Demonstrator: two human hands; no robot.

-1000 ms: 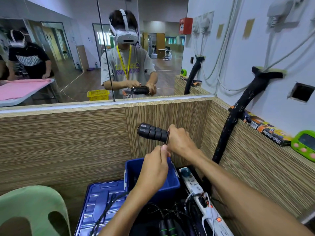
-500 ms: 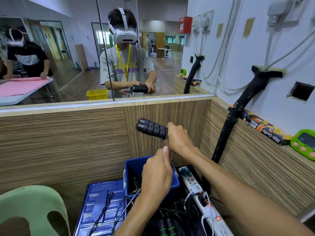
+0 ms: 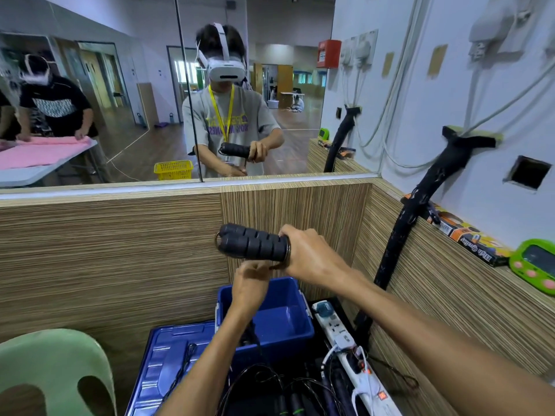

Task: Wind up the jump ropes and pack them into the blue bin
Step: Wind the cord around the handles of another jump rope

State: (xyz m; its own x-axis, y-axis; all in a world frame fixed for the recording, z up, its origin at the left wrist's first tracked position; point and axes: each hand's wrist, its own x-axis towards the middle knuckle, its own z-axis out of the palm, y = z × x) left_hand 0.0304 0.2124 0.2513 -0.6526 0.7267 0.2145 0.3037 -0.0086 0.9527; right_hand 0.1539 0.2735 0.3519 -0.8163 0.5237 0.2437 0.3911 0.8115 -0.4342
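Note:
My right hand (image 3: pixel 312 259) grips two black ribbed jump rope handles (image 3: pixel 250 246) held together and pointing left, above the blue bin (image 3: pixel 285 319). A thin rope loops around the handles at my right thumb. My left hand (image 3: pixel 250 285) is just below the handles, fingers pinched on the thin rope. The rope (image 3: pixel 253 337) runs down from it into the bin. The bin stands open against the wooden wall, and its floor shows bare on the right. More black ropes and handles (image 3: pixel 288 394) lie tangled in front of the bin.
The bin's blue lid (image 3: pixel 171 361) lies flat to the left, with a cord across it. A white power strip (image 3: pixel 342 334) runs along the right. A green plastic chair (image 3: pixel 54 373) stands at lower left. Wooden partition walls enclose the corner; a mirror sits above them.
My right hand has tilted the handles more level and shifted slightly right. My left hand has moved up closer under the handles, carrying the rope. The cord on the lid has shortened.

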